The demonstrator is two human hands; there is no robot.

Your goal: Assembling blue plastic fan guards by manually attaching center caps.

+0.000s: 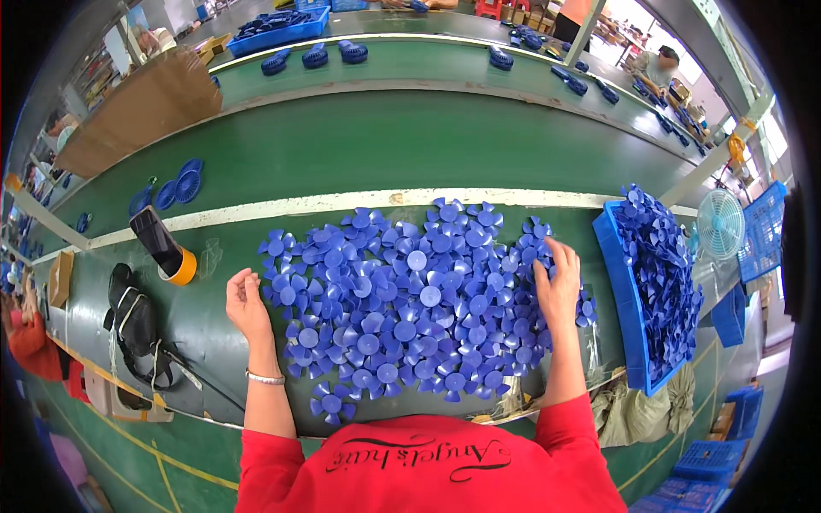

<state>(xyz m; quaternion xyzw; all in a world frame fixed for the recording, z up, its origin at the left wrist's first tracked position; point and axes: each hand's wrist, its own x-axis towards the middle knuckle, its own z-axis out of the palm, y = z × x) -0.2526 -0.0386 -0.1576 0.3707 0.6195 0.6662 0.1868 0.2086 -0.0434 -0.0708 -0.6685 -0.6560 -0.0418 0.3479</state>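
Far out to the left of the left hand, a black bag [134, 329] is lying on the green table [359, 150], and a black tube with an orange end [164, 246] is sitting just up and left of that hand. The left hand [247, 305] is hovering at the left edge of the big pile of blue fan blades [410, 303]; its fingers are curled loosely and half open, and it is not holding anything, though it is just beside the nearest blades. A silver bracelet [265, 377] is sitting on the wrist below it. The pile is spreading out between the two hands, lots of little blue propellers lying flat and bumping into each other. The right hand [558, 286] is resting on top of the right side of the pile, fingers spread and bent down onto the blades; I cannot tell if it is gripping one or only pressing on them. Just to the right of this hand, a blue tray [623, 308] is holding many more of the same blades, heaped high. Further right, a small white fan [720, 224] is standing, with blue crates [761, 231] near it. Away past both hands, more blue parts [315, 56] are sitting on the far green belt.
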